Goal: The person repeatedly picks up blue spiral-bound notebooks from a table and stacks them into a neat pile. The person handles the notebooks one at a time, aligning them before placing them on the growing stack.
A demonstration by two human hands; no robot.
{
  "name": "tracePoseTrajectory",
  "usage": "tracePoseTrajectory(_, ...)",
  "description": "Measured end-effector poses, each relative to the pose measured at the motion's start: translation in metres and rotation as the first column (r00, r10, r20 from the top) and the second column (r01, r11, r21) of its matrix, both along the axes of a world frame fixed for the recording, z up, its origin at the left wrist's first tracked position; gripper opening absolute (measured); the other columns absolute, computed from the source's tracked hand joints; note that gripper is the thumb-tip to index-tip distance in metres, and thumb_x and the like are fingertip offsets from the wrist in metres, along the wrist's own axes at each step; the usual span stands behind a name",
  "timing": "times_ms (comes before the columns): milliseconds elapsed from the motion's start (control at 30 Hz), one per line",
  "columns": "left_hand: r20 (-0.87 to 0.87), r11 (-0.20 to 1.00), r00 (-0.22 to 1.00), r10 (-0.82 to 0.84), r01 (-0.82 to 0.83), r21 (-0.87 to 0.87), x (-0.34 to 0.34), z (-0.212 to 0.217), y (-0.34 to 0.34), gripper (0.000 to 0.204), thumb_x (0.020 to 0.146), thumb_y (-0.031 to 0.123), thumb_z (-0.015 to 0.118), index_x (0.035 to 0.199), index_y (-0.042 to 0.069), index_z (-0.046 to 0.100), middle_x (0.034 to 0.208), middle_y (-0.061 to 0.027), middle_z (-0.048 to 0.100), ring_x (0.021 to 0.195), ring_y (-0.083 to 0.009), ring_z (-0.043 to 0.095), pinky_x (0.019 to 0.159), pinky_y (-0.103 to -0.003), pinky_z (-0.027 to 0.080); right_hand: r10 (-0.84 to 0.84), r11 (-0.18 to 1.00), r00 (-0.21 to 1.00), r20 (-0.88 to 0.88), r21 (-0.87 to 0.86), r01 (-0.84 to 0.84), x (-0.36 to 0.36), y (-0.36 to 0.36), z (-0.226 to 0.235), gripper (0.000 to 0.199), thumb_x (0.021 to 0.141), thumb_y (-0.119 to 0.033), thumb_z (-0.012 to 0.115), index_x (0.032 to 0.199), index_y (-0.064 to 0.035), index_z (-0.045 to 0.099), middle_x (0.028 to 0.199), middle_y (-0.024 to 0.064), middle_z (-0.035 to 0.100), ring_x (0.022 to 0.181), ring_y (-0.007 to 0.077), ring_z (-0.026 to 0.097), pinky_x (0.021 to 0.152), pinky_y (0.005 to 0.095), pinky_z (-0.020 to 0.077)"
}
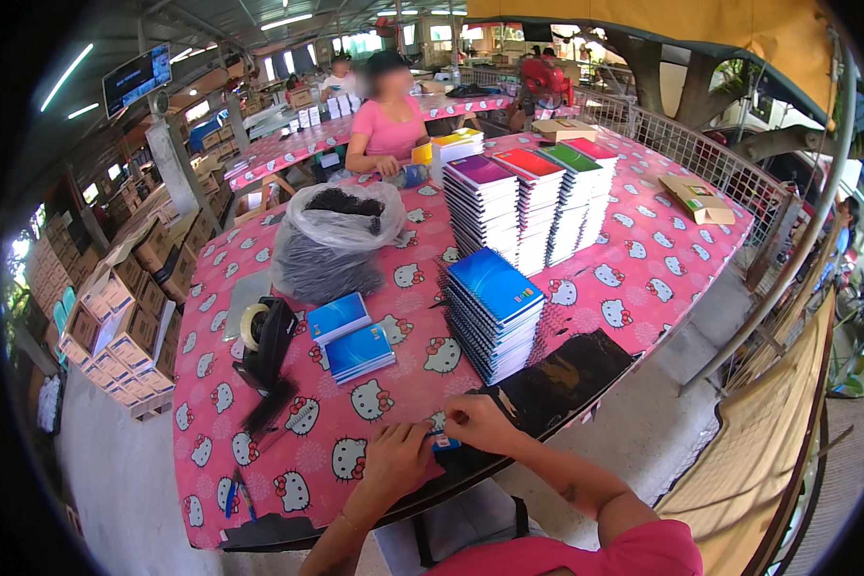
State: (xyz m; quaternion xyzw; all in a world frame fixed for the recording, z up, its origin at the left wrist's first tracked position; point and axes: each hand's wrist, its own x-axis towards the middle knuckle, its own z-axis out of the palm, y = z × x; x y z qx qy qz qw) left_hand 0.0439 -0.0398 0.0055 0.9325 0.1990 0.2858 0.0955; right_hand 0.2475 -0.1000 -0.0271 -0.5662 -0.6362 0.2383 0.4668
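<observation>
Now, down at the near edge of the bench (302, 461), both hands are in close around a small blue item (444, 443), mostly hidden between them. The left hand (396, 461) lies palm-down just left of it, fingers bent toward it; the right hand (480, 424) comes in from the right, fingers curled in. Whether either one truly grips the item, I cannot tell.

Just beyond the right hand rises a stack of blue spiral notebooks (494, 312), next to a worn black mat (581, 376) along the near right edge. Farther back, taller stacks stand side by side: purple-covered notebooks (482, 206), red-covered notebooks (540, 206), green-covered notebooks (578, 206).

Over to the left, two small piles of blue booklets (360, 352) lie flat, and left of them sits a black tape dispenser (271, 341) with a bundle of black strands (271, 405) just nearer. Pens (243, 494) rest at the near left corner. Behind the booklets, a clear plastic bag (298, 235) bulges with dark coils (331, 274).

Across the far side, a co-worker in a pink shirt (391, 130) has a hand down by the bench edge, and cartons (130, 331) are piled on the floor at left.
</observation>
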Motion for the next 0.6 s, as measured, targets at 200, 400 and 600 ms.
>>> tracePoseTrajectory(200, 0.211, 0.86, 0.969, 0.128, -0.003, -0.51, 0.016, 0.077, -0.012, 0.024, 0.093, 0.012, 0.066, 0.114, 0.002, 0.064, 0.1, -0.0143, 0.067, 0.094, -0.0288, 0.068, 0.077, -0.038, 0.055, -0.227, 0.905, 0.948, -0.223, 0.312, 0.29, -0.037, -0.029, 0.08, 0.028, 0.086, -0.01, 0.073, 0.111, -0.001, 0.063, 0.095, 0.0125, 0.064, 0.089, 0.0216, 0.066, 0.079, 0.0358, 0.0535)
tracePoseTrajectory(400, 0.506, 0.964, 0.854, -0.119, 0.221, -0.146, 0.059, 0.132, 0.012, 0.025, 0.097, 0.011, 0.063, 0.12, -0.001, 0.064, 0.121, -0.0169, 0.062, 0.1, -0.019, 0.067, 0.081, -0.03, 0.054, -0.17, 0.951, 0.849, -0.5, 0.141, 0.273, 0.045, -0.018, 0.14, 0.046, 0.094, -0.009, 0.067, 0.136, 0.0032, 0.052, 0.121, 0.0137, 0.064, 0.109, 0.0179, 0.06, 0.094, 0.0333, 0.0498)
tracePoseTrajectory(600, 0.519, 0.951, 0.853, -0.054, 0.202, -0.233, 0.047, 0.084, 0.039, 0.021, 0.092, 0.006, 0.066, 0.113, -0.001, 0.066, 0.112, -0.0146, 0.064, 0.095, -0.0263, 0.068, 0.079, -0.032, 0.054, -0.309, 0.95, 0.951, -0.016, 0.047, 0.309, 0.148, 0.041, 0.161, 0.061, 0.087, -0.026, 0.075, 0.138, 0.0018, 0.055, 0.103, 0.0166, 0.069, 0.094, 0.0249, 0.066, 0.087, 0.0355, 0.0517)
